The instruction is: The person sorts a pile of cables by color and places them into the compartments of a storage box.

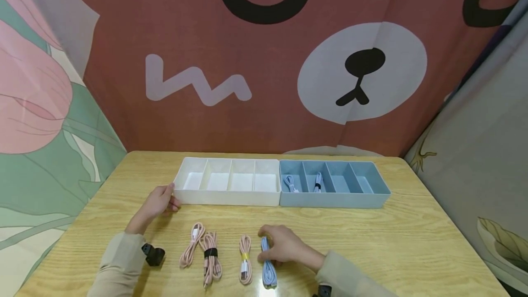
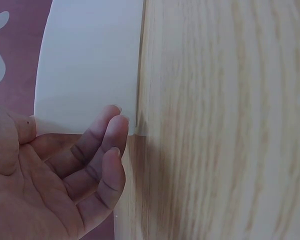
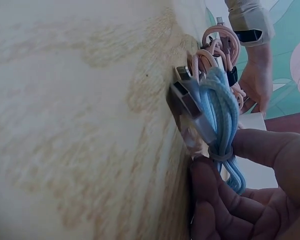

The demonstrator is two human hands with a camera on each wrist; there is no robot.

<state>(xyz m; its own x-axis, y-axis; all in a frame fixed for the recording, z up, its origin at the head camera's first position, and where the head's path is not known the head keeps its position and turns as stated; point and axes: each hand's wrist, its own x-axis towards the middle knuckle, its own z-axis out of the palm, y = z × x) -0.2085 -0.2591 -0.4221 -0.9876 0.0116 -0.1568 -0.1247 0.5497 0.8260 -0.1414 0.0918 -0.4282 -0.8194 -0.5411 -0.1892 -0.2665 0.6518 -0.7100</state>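
In the head view my right hand point(image 1: 282, 244) pinches a coiled light-blue braided charging cable point(image 1: 269, 269) by its upper part, close over the table. The right wrist view shows the thumb and a finger on either side of the blue cable point(image 3: 221, 107), near its tie, with its metal USB plug point(image 3: 186, 99) pointing away from the palm. My left hand point(image 1: 158, 201) is at the left end of a white divided box point(image 1: 228, 198). Seen from the left wrist, the thumb is at the upper corner of the white box point(image 2: 90, 65) and bent fingers lie against its front wall.
Several pink cables lie left of the blue one: one loosely coiled point(image 1: 192, 245), one bundled with a black strap point(image 1: 212, 267), one with a yellow tie point(image 1: 245, 267). A blue divided box point(image 1: 334, 200) adjoins the white one; its two left compartments hold pale-blue cables point(image 1: 290, 183).
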